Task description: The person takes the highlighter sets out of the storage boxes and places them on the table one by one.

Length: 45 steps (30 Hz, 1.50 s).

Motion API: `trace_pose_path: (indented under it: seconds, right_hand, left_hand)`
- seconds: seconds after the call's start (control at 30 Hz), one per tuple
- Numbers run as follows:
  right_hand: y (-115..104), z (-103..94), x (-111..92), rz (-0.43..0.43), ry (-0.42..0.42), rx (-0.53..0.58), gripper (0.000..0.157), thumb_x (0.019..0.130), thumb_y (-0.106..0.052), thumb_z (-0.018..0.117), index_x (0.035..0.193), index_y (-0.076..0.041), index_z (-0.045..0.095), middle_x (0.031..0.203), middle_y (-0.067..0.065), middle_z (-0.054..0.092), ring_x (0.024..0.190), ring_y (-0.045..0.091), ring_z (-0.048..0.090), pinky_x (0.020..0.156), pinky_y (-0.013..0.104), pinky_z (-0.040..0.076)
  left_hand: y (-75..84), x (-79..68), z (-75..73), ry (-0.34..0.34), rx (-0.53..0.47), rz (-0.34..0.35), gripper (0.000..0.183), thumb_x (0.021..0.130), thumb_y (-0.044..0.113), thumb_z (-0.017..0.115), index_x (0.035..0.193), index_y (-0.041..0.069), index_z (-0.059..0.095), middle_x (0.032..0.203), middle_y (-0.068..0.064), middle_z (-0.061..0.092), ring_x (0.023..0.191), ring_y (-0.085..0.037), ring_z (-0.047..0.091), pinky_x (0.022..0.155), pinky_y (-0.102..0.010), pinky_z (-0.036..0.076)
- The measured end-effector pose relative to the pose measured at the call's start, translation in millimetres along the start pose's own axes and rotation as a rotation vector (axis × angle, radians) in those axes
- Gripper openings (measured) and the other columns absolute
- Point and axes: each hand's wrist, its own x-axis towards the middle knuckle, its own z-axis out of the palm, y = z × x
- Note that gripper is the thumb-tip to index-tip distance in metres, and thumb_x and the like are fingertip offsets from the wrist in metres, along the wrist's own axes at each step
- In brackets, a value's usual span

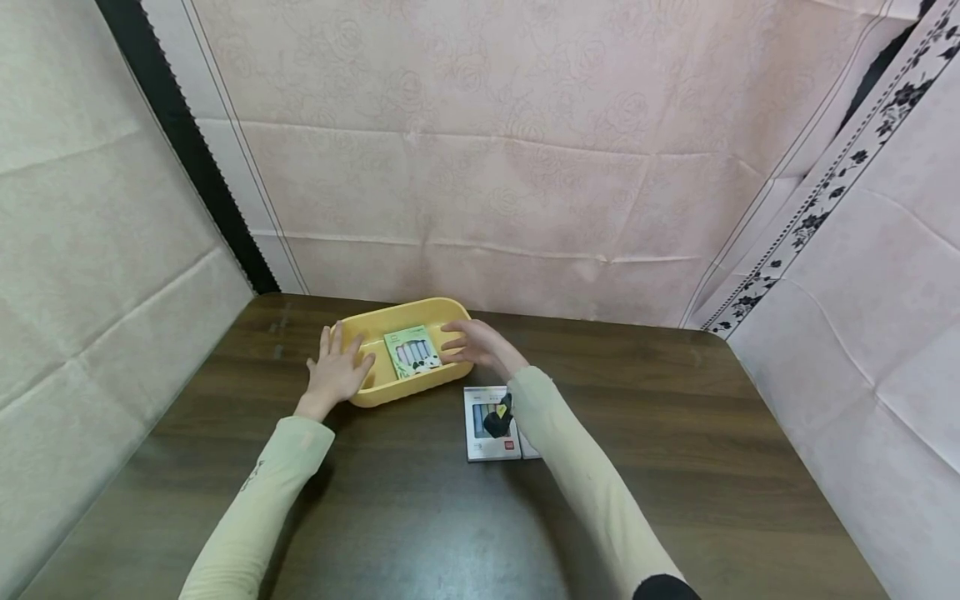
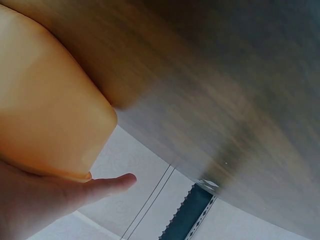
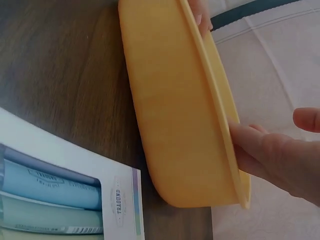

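Note:
A yellow plastic basket [image 1: 412, 387] stands near the table's far edge. Inside it lies a green box of markers or highlighters [image 1: 412, 350] with a panda print. My left hand [image 1: 334, 367] is at the basket's left end, fingers spread; the left wrist view shows its thumb extended beside the basket wall [image 2: 55, 100]. Over the right end reaches my right hand [image 1: 483, 346], its fingers extended inside the rim near the green box. Its thumb stands apart in the right wrist view. I see nothing gripped in either hand.
A white box of pastel markers [image 1: 480, 447] lies in front of the basket, beneath the right wrist. Beside it, another white box [image 1: 529, 450] is mostly hidden by the sleeve. Pale cloth [image 1: 487, 192] hangs behind the brown wooden table [image 1: 390, 500] and along its sides.

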Motion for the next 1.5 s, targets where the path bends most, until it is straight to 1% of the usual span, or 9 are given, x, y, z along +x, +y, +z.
trace_pose_path:
  seconds: [0.17, 0.4, 0.57, 0.8, 0.97, 1.23, 1.4, 1.43, 1.5]
  right_hand:
    - [-0.3, 0.7, 5.1, 0.011, 0.018, -0.038, 0.052, 0.093, -0.014, 0.041, 0.140, -0.008, 0.020, 0.144, 0.019, 0.021, 0.129, 0.042, 0.027, 0.100, 0.049, 0.035]
    - [-1.4, 5.5, 14.8, 0.046, 0.040, -0.180, 0.047, 0.093, -0.021, 0.041, 0.137, -0.006, 0.030, 0.143, 0.023, 0.021, 0.127, 0.041, 0.031, 0.097, 0.048, 0.039]
    - [1.6, 6.6, 20.6, 0.048, 0.036, -0.221, 0.047, 0.094, -0.023, 0.040, 0.136, -0.005, 0.032, 0.144, 0.020, 0.020, 0.127, 0.040, 0.032, 0.098, 0.048, 0.038]
    - [5.1, 13.6, 26.4, 0.057, 0.098, -0.195, 0.047, 0.093, -0.024, 0.041, 0.135, -0.005, 0.033, 0.141, 0.025, 0.023, 0.126, 0.042, 0.032, 0.101, 0.051, 0.033]
    - [5.6, 20.6, 25.3, 0.057, 0.149, -0.151, 0.045, 0.093, -0.022, 0.041, 0.134, -0.005, 0.036, 0.144, 0.019, 0.021, 0.129, 0.038, 0.028, 0.101, 0.051, 0.032]
    - [5.8, 30.3, 21.0, 0.036, 0.181, -0.081, 0.049, 0.094, -0.025, 0.040, 0.138, -0.006, 0.030, 0.148, 0.014, 0.016, 0.134, 0.035, 0.019, 0.106, 0.049, 0.025]
    - [13.9, 27.2, 36.2, 0.028, 0.222, -0.124, 0.048, 0.094, -0.029, 0.040, 0.138, -0.010, 0.031, 0.147, 0.011, 0.020, 0.133, 0.034, 0.023, 0.104, 0.048, 0.028]
    - [16.9, 23.0, 42.5, 0.018, 0.218, -0.134, 0.049, 0.093, -0.031, 0.043, 0.136, -0.010, 0.034, 0.145, 0.012, 0.024, 0.130, 0.035, 0.027, 0.100, 0.049, 0.033]
    - [18.4, 22.3, 44.6, 0.015, 0.225, -0.155, 0.049, 0.092, -0.033, 0.045, 0.135, -0.010, 0.036, 0.143, 0.011, 0.027, 0.128, 0.036, 0.030, 0.099, 0.048, 0.035]
  left_hand:
    - [0.0, 0.2, -0.1, 0.012, 0.000, 0.003, 0.064, 0.092, 0.053, 0.024, 0.141, 0.011, 0.024, 0.149, -0.021, -0.007, 0.135, -0.041, -0.008, 0.090, -0.076, 0.013]
    - [-0.3, 0.6, 0.0, 0.007, -0.009, 0.003, 0.065, 0.092, 0.053, 0.023, 0.141, 0.011, 0.024, 0.149, -0.020, -0.008, 0.135, -0.040, -0.012, 0.091, -0.076, 0.012]
    - [-0.4, 1.1, 0.1, -0.003, -0.006, -0.001, 0.063, 0.093, 0.051, 0.025, 0.141, 0.011, 0.023, 0.149, -0.019, -0.008, 0.135, -0.040, -0.013, 0.091, -0.076, 0.012]
    - [-0.2, 0.3, 0.0, -0.002, -0.003, -0.001, 0.064, 0.092, 0.053, 0.023, 0.141, 0.011, 0.024, 0.149, -0.020, -0.008, 0.135, -0.040, -0.013, 0.090, -0.076, 0.013]
    - [0.5, 0.2, 0.1, 0.011, -0.002, 0.002, 0.063, 0.092, 0.052, 0.025, 0.141, 0.011, 0.025, 0.149, -0.020, -0.006, 0.136, -0.041, -0.009, 0.090, -0.076, 0.013]
    - [2.8, -1.0, -2.1, 0.012, -0.020, 0.003, 0.058, 0.093, 0.044, 0.031, 0.141, 0.011, 0.025, 0.150, -0.020, -0.005, 0.136, -0.041, -0.009, 0.090, -0.076, 0.013]
    - [1.3, 0.5, -1.8, 0.007, -0.020, 0.000, 0.057, 0.094, 0.042, 0.033, 0.141, 0.010, 0.024, 0.149, -0.020, -0.006, 0.136, -0.040, -0.010, 0.090, -0.076, 0.012]
    - [1.1, 0.6, -1.7, 0.004, -0.017, -0.001, 0.058, 0.094, 0.042, 0.032, 0.141, 0.010, 0.024, 0.149, -0.020, -0.007, 0.136, -0.041, -0.010, 0.090, -0.076, 0.012]
    - [0.6, 0.4, -1.4, -0.001, -0.015, -0.003, 0.058, 0.094, 0.042, 0.032, 0.141, 0.010, 0.023, 0.149, -0.019, -0.007, 0.136, -0.041, -0.010, 0.090, -0.076, 0.012]
